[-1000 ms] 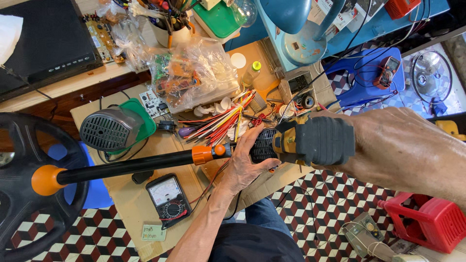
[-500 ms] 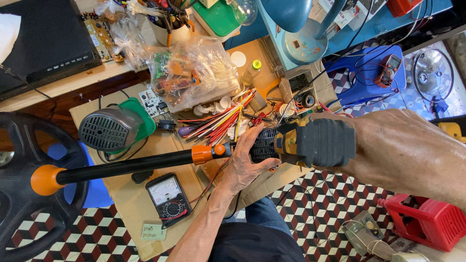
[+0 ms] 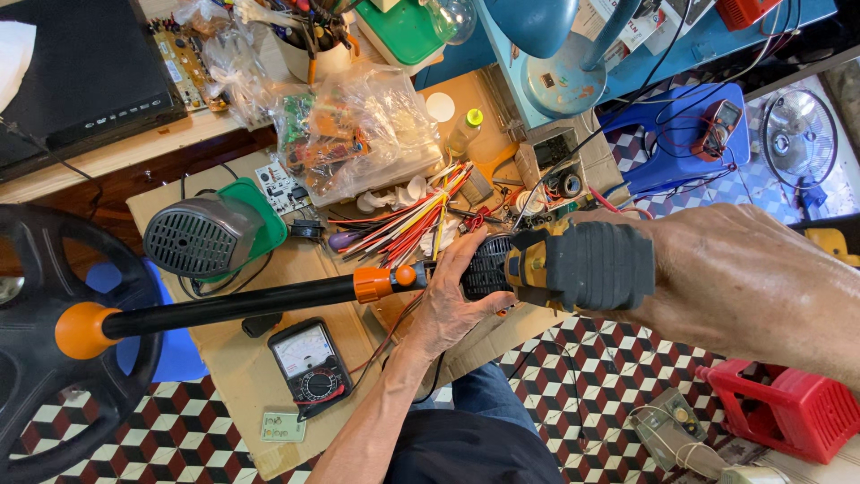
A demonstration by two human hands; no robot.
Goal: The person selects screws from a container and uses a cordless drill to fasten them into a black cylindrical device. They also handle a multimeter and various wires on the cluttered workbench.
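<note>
A person holds a long-shafted power tool level across a cluttered table, seen from above. The left hand cups the ribbed black motor housing from below, fingers curled up around its near end, just beside the orange collar where the black shaft joins. The right hand comes in from the right and meets the black grip of the tool; whether its fingers are closed round the grip cannot be told, as the grip hides them. The shaft runs left to an orange hub set in a round black guard at the frame's left edge.

Beneath the shaft on the brown cardboard lie an analog multimeter with red and black leads and a grey grilled motor resting on a green base. A bundle of red, yellow and white wires fans out behind the left hand, near a clear plastic bag of circuit boards. A blue lamp base stands further back, a blue stool with a second meter to the right, and a red plastic housing sits on the chequered floor
</note>
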